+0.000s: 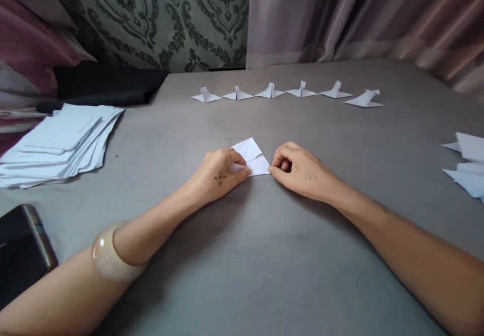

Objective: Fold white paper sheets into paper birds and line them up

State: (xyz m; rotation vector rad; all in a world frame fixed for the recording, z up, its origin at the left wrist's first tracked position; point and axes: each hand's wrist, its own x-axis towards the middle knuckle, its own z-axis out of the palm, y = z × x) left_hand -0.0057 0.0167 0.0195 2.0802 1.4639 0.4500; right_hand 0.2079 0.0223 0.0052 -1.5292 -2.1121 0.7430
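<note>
A small folded sheet of white paper [254, 155] is between my hands near the middle of the grey surface, with a crease line across it. My left hand [223, 170] grips its left side, the thumb lying along the near edge and the fingers partly behind the paper. At the right corner, my right hand [297, 170] pinches the paper's tip between thumb and curled fingers. My left fingers cover the paper's left part.
Several folded paper birds [301, 90] stand in a row at the back. Loose white sheets [64, 139] are piled at left, before a black cloth [109, 84]. A dark phone [24, 250] lies at near left. More folded papers [471, 147] sit at the right edge.
</note>
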